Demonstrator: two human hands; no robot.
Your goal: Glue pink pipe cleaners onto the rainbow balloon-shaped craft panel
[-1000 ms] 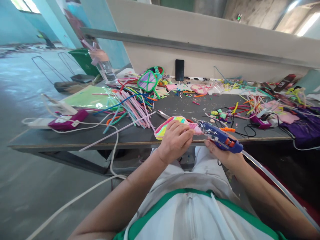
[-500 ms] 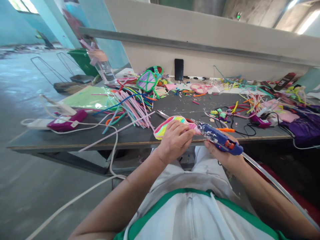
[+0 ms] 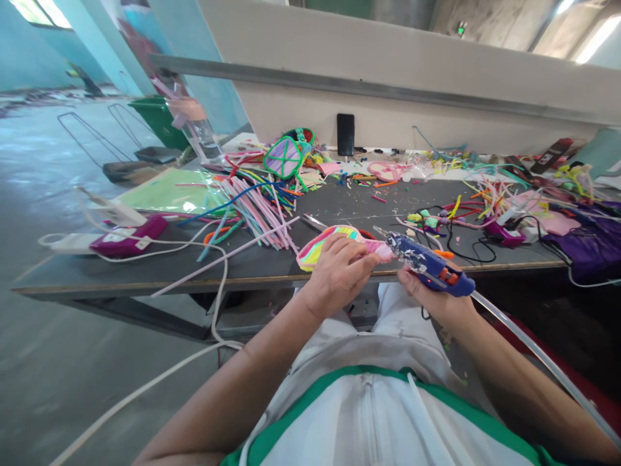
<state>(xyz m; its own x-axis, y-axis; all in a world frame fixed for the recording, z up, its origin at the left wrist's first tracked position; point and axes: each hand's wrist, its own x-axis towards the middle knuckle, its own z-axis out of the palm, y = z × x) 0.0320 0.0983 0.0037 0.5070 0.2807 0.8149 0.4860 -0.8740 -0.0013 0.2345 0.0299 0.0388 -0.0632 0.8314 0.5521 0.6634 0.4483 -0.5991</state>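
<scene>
One striped chenille-stem piece (image 3: 313, 251) at the near edge of the tabletop (image 3: 272, 266); the left hand (image 3: 342, 270), fingers curled, grips it, presumably steadying its pink end near the nozzle. The right hand (image 3: 431, 303), wrapped firmly around one blue hot-glue gun (image 3: 424, 264), apparently controls aim. Beyond: one smartphone (image 3: 345, 134), propped upright against the panel (image 3: 412, 123), probably for viewing.

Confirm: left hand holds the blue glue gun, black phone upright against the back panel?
Wrong hand: the head view shows the blue glue gun in the right hand, not the left hand. The black phone is upright against the back panel.
</scene>
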